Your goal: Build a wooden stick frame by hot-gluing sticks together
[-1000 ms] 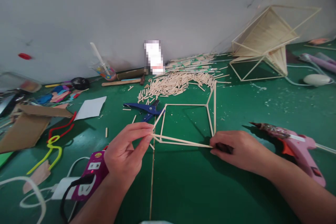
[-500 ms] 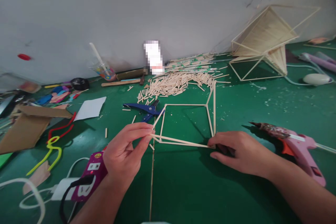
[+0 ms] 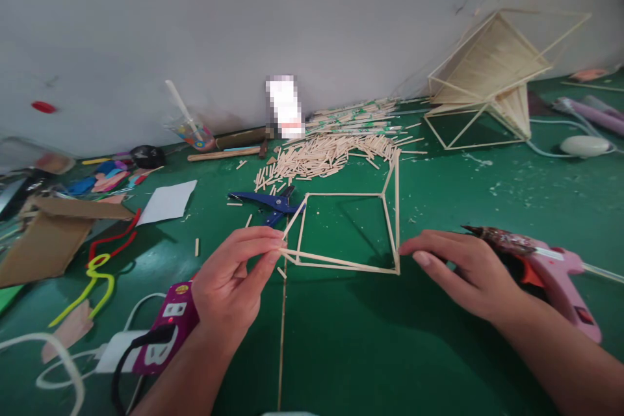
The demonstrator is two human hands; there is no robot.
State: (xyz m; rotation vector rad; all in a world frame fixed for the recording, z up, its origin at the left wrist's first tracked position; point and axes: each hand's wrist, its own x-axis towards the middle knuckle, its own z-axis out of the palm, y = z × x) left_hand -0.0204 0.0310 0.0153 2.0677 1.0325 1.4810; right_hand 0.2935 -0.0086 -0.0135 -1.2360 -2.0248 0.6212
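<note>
A frame of thin wooden sticks [image 3: 345,195] stands on the green table in front of me. Its left corner is pinched between the thumb and fingers of my left hand [image 3: 238,276]. Just right of the frame's near right corner is my right hand [image 3: 461,270], holding nothing, thumb and forefinger apart. The forefinger tip is at or very near the upright stick; whether it touches is unclear. Behind the frame lies a pile of short cut sticks [image 3: 316,157]. Blue cutters [image 3: 266,199] rest at the frame's far left corner.
On the right lies a pink glue gun [image 3: 560,273]. A larger stick structure [image 3: 511,65] stands at the back right. At the left are a purple power strip [image 3: 168,322] with cables, cardboard [image 3: 46,240] and white paper [image 3: 167,201]. A screen [image 3: 286,106] leans against the wall.
My right hand has let go of the frame's near right corner and moved slightly right. My left hand keeps its pinch, and the frame has hardly moved.
</note>
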